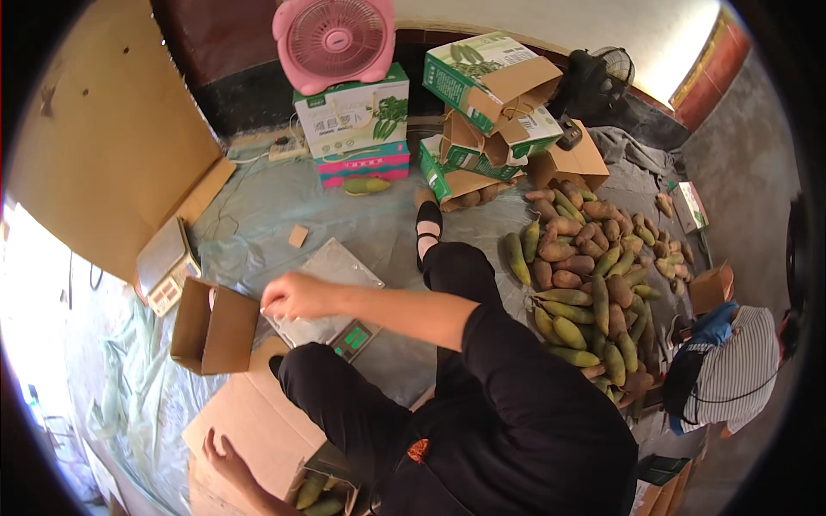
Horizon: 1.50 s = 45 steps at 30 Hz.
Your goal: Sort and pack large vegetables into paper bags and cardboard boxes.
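My right hand [301, 297] reaches across to the left, over the flat scale [351, 340] with its lit green display. Its fingertips are pinched together beside the small open cardboard box [231, 334]; whatever is between them is too small to make out. Lower down, my left hand [225, 460] hangs with its fingers apart above a flattened sheet of brown cardboard [258, 413] and holds nothing. Close to my left forearm, an open carton holds several long green radish-like vegetables [320, 494].
A heap of green radish-like vegetables and brown tubers [594, 284] lies right. Open green-and-white cartons [482, 77] stack behind it. A pink fan [337, 39] tops other boxes. Another scale [165, 265] stands left by a large cardboard panel [103, 138]. A person in stripes [731, 370] crouches far right.
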Tool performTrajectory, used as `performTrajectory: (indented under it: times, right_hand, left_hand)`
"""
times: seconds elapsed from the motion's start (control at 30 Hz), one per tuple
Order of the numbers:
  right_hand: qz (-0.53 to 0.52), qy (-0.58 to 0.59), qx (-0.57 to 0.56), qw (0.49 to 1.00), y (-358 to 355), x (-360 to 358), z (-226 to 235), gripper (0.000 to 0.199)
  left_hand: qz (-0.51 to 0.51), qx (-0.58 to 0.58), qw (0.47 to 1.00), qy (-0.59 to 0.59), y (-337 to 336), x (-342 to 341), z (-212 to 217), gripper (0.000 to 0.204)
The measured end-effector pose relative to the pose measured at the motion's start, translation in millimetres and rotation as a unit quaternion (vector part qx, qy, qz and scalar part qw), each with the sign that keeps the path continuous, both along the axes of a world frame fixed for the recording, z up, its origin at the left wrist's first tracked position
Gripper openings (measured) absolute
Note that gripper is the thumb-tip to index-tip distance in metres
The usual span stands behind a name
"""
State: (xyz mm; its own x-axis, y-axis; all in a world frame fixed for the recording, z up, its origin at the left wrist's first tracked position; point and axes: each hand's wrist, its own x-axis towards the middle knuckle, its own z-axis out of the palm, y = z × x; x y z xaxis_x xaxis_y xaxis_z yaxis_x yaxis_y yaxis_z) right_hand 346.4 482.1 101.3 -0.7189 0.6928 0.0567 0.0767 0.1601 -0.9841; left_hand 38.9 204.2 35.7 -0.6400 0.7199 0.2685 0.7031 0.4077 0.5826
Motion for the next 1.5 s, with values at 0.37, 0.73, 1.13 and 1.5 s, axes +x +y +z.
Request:
performTrajectory:
  times: [0.37,0.73,1.13,1.5]
  right_hand:
    - [-0.475,0.099,-0.087,0.870,99.5,277.7,-19.3,0.018]
    - [-0.687,0.243,-0.128,0.672,170.2,435.0,-16.3,0.022]
    - [-0.640,0.387,-0.129,0.651,258.1,458.6,-4.7,0.029]
    - [-0.586,0.414,-0.158,0.679,269.1,449.1,15.6,0.021]
  left_hand:
    - [-0.389,-0.026,0.921,-0.014,199.2,202.7,74.0,0.028]
    - [-0.477,-0.147,0.866,-0.001,256.5,259.9,28.4,0.026]
    - [-0.435,-0.201,0.876,0.061,249.1,241.2,-6.6,0.025]
    - [-0.439,-0.171,0.879,0.067,246.6,235.8,-4.4,0.025]
